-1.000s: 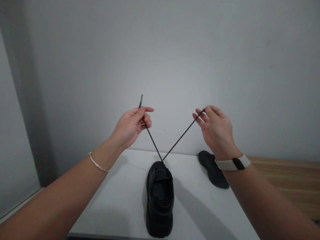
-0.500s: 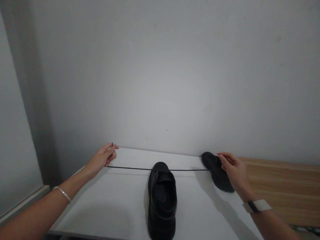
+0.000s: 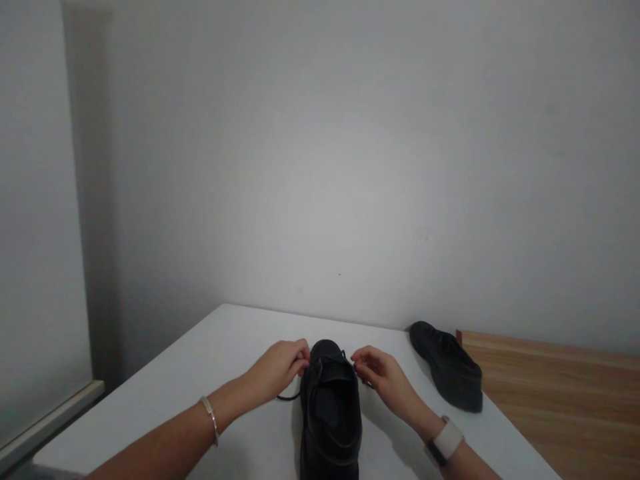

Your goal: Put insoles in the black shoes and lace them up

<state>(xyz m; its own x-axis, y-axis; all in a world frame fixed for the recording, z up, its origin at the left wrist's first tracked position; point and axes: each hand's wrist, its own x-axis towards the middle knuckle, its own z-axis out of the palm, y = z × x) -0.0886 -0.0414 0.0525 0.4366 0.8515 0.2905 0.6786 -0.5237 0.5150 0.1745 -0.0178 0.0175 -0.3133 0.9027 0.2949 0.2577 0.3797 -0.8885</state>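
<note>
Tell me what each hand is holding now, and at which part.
Left hand and right hand each seem to pinch the black shoelace close beside the shoe, near its eyelets.

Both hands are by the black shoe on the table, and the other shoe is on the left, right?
No: the other shoe lies on the right, as the head view shows. The left hand and right hand are by the black shoe on the table, pinching its lace.
</note>
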